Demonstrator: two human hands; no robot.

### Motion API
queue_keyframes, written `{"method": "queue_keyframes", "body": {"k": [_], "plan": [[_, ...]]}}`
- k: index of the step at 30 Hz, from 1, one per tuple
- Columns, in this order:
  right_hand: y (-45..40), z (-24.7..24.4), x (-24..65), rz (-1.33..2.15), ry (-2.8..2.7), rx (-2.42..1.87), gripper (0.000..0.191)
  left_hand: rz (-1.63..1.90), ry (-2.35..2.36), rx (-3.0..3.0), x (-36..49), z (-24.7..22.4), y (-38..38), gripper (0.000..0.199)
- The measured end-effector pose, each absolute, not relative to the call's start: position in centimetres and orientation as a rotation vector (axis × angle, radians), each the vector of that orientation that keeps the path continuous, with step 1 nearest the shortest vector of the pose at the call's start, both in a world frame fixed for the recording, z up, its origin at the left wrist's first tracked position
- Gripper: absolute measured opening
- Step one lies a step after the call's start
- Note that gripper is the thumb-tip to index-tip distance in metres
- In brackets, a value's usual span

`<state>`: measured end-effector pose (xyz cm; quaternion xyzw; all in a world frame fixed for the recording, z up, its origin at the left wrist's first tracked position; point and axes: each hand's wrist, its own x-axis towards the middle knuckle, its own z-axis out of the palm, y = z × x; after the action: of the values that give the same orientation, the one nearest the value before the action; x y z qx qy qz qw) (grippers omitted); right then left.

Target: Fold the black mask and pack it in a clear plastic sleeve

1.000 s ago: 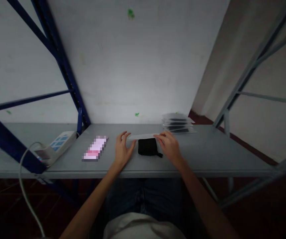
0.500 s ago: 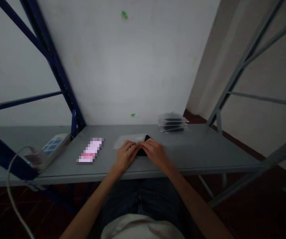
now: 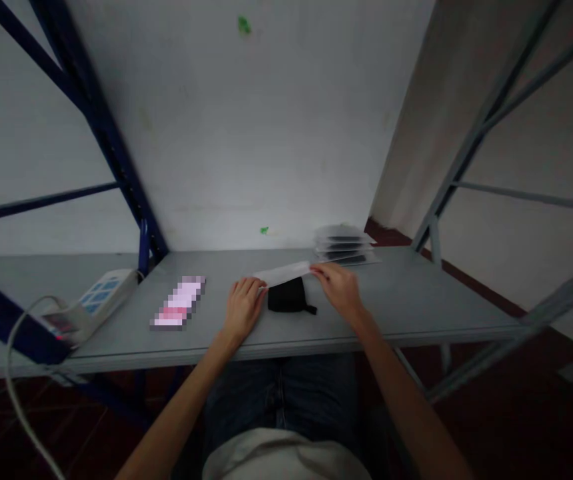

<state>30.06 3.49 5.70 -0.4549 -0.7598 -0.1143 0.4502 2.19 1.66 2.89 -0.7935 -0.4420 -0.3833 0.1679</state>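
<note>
The hands have drawn apart since half a second ago, when they met over the black pouch (image 3: pixel 289 297) and hid most of it. Now the pouch lies in plain sight on the grey worktop (image 3: pixel 416 303), near the front edge and about midway along it. The left hand (image 3: pixel 243 308) rests curled just left of the pouch, its fingertips at the left end of a clear plastic sleeve (image 3: pixel 284 272). The right hand (image 3: pixel 339 288) pinches the sleeve's right end, so the sleeve now stretches between both hands, lifted a little above the pouch's far side. A stack of packets (image 3: pixel 344 245) sits toward the back right corner, a power strip (image 3: pixel 97 297) near the left edge, and a pixelated flat item (image 3: pixel 179 303) lies left of the left hand.
</note>
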Motion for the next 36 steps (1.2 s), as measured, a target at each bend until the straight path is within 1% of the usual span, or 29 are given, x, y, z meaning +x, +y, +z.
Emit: {"method": "queue_keyframes", "body": {"k": [11, 18, 28, 36], "plan": [[4.1, 6.0, 30.4, -0.137, -1.832, -1.071, 0.026, -1.101, -1.332, -2.217, 1.9, 2.3, 2.1, 0.022], [4.2, 6.4, 31.3, -0.131, -1.820, -1.061, 0.025, -1.206, -1.479, -2.247, 1.9, 2.3, 1.9, 0.021], [4.2, 6.6, 32.0, -0.170, -1.813, -1.089, 0.025, -1.263, -1.561, -2.310, 1.4, 1.4, 2.3, 0.023], [4.3, 6.2, 32.0, -0.173, -1.862, -1.104, 0.026, -1.438, -1.559, -2.352, 1.5, 1.7, 2.1, 0.021]]}}
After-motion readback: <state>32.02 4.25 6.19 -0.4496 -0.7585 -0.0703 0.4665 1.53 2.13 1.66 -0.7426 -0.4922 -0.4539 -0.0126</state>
